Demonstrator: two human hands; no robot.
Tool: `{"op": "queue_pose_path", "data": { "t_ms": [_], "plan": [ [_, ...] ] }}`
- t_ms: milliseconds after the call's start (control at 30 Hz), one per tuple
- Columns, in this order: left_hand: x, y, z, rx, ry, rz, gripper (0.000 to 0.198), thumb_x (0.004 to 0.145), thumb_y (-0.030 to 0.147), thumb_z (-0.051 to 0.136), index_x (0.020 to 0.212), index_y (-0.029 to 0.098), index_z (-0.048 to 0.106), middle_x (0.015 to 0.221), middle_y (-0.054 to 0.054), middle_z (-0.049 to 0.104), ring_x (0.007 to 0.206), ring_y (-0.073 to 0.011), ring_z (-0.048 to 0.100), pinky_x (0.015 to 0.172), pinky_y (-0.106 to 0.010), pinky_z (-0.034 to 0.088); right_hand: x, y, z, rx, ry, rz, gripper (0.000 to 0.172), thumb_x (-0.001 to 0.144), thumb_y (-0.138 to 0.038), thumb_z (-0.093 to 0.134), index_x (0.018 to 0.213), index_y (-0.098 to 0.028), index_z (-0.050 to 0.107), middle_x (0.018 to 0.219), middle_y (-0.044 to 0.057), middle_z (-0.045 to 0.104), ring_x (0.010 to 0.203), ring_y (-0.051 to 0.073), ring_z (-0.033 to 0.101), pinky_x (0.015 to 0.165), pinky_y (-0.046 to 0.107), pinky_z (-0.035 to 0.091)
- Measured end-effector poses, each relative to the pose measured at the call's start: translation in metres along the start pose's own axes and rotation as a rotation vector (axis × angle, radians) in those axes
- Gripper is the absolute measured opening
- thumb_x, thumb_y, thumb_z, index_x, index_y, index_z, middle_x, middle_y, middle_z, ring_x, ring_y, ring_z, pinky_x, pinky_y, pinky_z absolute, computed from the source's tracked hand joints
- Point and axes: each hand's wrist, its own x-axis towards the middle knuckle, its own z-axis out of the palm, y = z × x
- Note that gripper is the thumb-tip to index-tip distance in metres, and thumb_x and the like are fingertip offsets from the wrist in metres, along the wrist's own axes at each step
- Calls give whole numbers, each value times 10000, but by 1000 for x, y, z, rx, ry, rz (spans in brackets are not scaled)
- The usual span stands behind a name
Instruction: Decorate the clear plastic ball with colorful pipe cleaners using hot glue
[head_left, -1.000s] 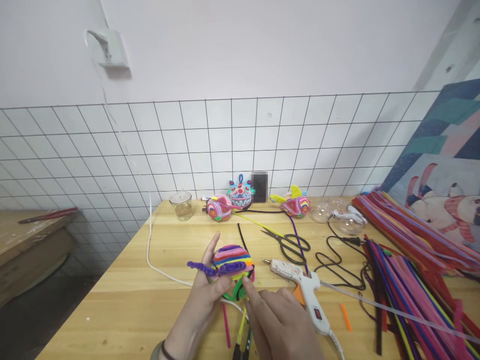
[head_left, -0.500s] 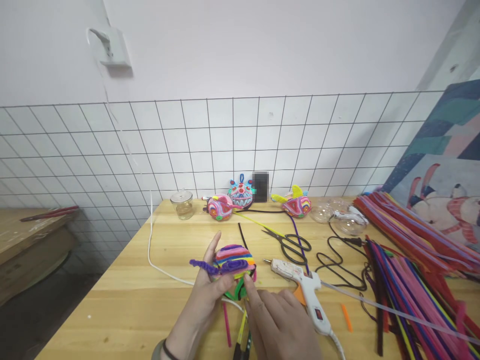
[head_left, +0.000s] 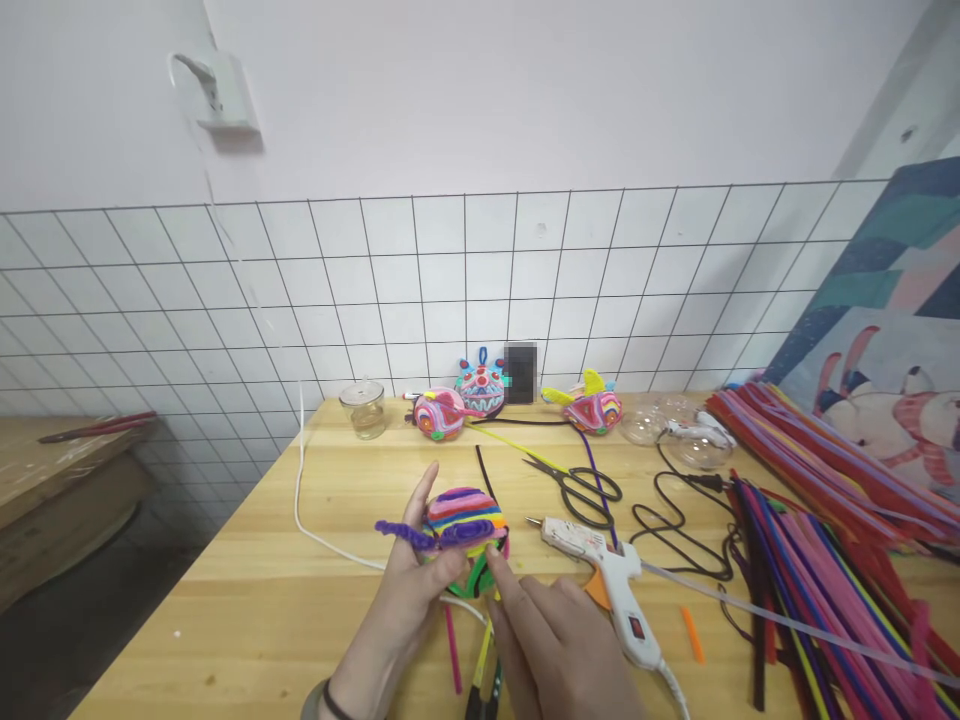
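My left hand [head_left: 409, 590] grips a round striped ball of wound pipe cleaners [head_left: 465, 512], thumb raised at its left side. A purple pipe cleaner [head_left: 409, 535] crosses the ball's front and sticks out to the left. My right hand [head_left: 555, 640] has its forefinger pressed against the ball's lower right edge, where green loops [head_left: 474, 580] hang; the other fingers are curled. Both hands hover just above the wooden table [head_left: 300, 560].
A white glue gun [head_left: 611, 580] lies right of my hands, scissors [head_left: 581, 485] behind it. Heaps of coloured pipe cleaners [head_left: 817, 530] fill the right side. Three finished figures [head_left: 480, 390] and a glass jar [head_left: 364, 408] stand by the wire grid. A white cable [head_left: 300, 490] runs down the left.
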Motion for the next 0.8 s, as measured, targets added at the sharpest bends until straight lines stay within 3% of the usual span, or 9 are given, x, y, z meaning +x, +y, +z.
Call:
{"op": "queue_pose_path", "data": {
  "t_ms": [800],
  "plan": [
    [2, -6, -3, 38, 13, -31, 1035, 569, 345, 844, 1438, 335, 283, 1118, -118, 688, 912, -307, 687, 911, -471, 462, 2, 4, -2, -20, 48, 9, 314, 955, -93, 309, 1172, -36, 528, 585, -4, 600, 458, 128, 525, 472, 282, 332]
  ]
}}
